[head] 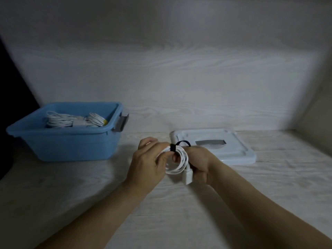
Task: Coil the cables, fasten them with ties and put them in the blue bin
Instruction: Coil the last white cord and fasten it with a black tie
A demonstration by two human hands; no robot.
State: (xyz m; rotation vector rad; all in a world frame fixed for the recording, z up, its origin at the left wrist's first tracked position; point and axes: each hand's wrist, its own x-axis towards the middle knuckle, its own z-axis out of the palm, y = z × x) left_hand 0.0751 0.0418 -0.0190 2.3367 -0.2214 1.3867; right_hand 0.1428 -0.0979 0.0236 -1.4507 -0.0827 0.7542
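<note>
Both hands meet over the middle of the bench [179, 221], seen from the head camera, the only view. The left hand [147, 164] is curled round one side of a coiled white cable [179, 164], fingers pinching the loops near the top. The right hand [201, 164] grips the other side, and the cable's white plug [187, 177] sticks out below it. A black tie [173, 147] is wrapped over the top of the coil, its free end arching toward the right hand; whether that end is fastened cannot be told.

Likely trouble starts at the tie. If it is not closed, easing either grip would probably let the loops spring apart and the coil unwind. The dangling plug could also pull loops loose.

Well to the left stands the blue bin [71, 144], already holding other white coiled cables [59, 120]. A white lid [239, 153] lies just behind the hands; a careless swing toward the bin might snag the tie's tail.
</note>
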